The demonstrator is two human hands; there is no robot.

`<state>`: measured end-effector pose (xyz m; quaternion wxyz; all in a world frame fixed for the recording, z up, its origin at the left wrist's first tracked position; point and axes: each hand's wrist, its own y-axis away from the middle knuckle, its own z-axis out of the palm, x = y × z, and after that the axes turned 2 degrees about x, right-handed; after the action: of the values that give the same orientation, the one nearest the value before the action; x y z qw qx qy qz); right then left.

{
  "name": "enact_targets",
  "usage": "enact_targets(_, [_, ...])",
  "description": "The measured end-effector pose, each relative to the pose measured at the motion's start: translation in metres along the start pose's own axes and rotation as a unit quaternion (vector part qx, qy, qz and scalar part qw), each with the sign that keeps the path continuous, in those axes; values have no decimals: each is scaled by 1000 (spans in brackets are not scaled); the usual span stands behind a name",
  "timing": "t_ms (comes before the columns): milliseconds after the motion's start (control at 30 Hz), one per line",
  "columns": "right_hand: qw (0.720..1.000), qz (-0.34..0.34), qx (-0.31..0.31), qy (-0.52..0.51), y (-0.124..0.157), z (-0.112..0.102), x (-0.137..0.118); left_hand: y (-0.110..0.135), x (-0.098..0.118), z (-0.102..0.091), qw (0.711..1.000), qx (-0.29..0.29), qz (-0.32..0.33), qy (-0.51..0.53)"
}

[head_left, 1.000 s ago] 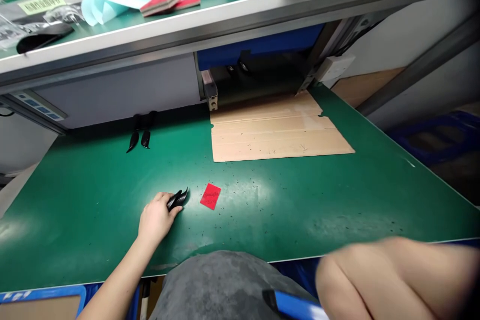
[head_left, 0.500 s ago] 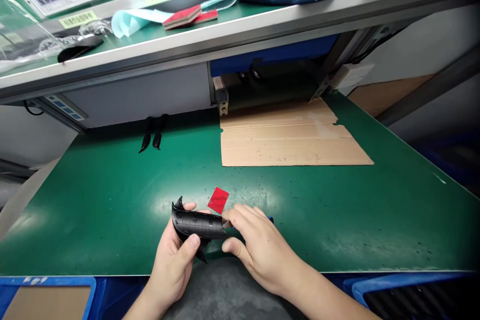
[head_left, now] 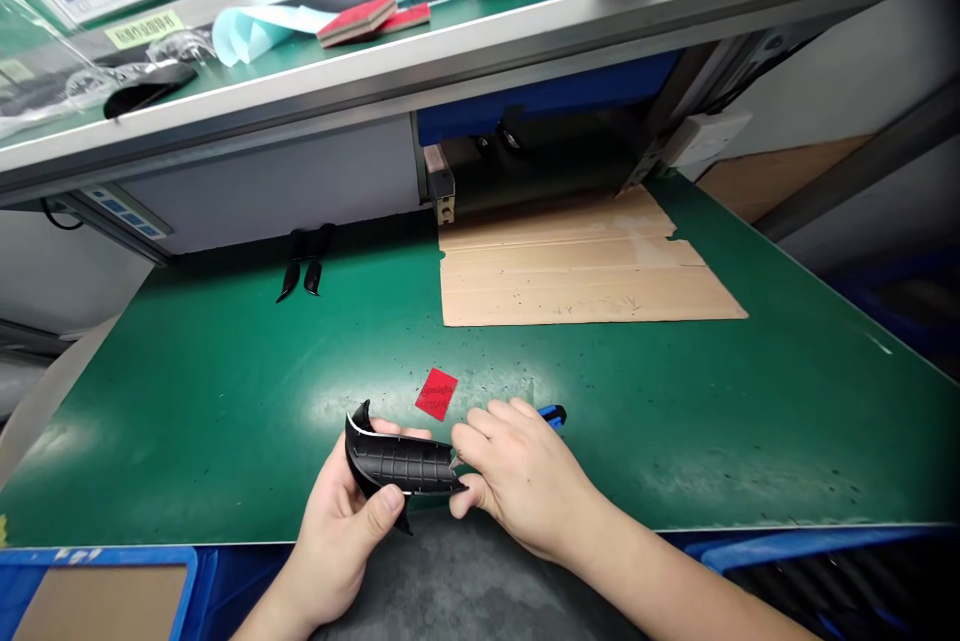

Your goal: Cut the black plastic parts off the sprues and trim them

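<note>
My left hand [head_left: 349, 511] is closed round a black curved plastic part [head_left: 401, 461] just over the table's front edge. The part's gridded hollow side faces up, and its flared, pointed end is at the left. A utility knife [head_left: 553, 415] is gripped in my right hand [head_left: 517, 471]; its blue and black handle end sticks out behind the knuckles. The small blade tip shows at the right end of the part, with my right thumb against that end. Most of the knife is hidden in the hand. Just beyond the part lies a red square of sandpaper-like sheet [head_left: 436, 394].
A flat cardboard sheet [head_left: 555, 281] lies at the back of the green table [head_left: 187, 401]. Two black parts [head_left: 300, 276] lie at the back left. Overhead runs a shelf [head_left: 300, 86] with red pads [head_left: 367, 18]. Blue bins [head_left: 191, 591] stand below the front edge.
The black part has tilted, so more of its gridded inside shows. My right hand has turned, its thumb now touching the part's right end, and more of the knife handle shows.
</note>
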<state>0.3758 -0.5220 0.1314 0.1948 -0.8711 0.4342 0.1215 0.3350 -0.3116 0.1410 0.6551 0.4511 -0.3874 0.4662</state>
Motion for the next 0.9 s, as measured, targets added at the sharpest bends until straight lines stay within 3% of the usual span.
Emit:
enact_targets(100, [998, -9, -33, -52, 0, 3, 7, -1, 0, 1, 1000, 6, -5, -20])
enact_targets(200, [979, -19, -65, -192, 0, 3, 11, -2, -4, 3, 1000, 10, -8, 11])
enact_targets(300, [955, 30, -12, -294, 1, 2, 6, -3, -6, 9, 997, 9, -6, 78])
enact_targets(400, [949, 69, 40, -305, 1, 3, -2, -4, -7, 15, 993, 16, -7, 121])
enact_targets(467, [950, 63, 43, -303, 1, 3, -4, -3, -7, 17, 991, 27, -9, 131])
enact_targets(533, [937, 39, -7, -346, -1, 3, 0, -3, -8, 17, 991, 32, -11, 129])
enact_targets(567, [919, 24, -53, -389, -2, 2, 3, -3, -9, 17, 991, 29, -10, 127])
enact_targets(667, [829, 18, -175, -531, -5, -4, 17, -7, -9, 12, 991, 20, -9, 134])
enact_targets(767, [767, 62, -153, -620, -4, -8, 30, -15, -5, 1, 983, 71, -13, 168])
enact_targets(833, [777, 121, -113, -607, 1, -2, 39, -17, 0, -15, 965, 141, -19, 218])
enact_targets(867, [814, 161, -95, -550, 5, 5, 45, -17, 2, -26, 950, 182, -27, 254])
enact_targets(900, [880, 171, -98, -432, 9, 14, 52, -16, 5, -40, 930, 225, -35, 289])
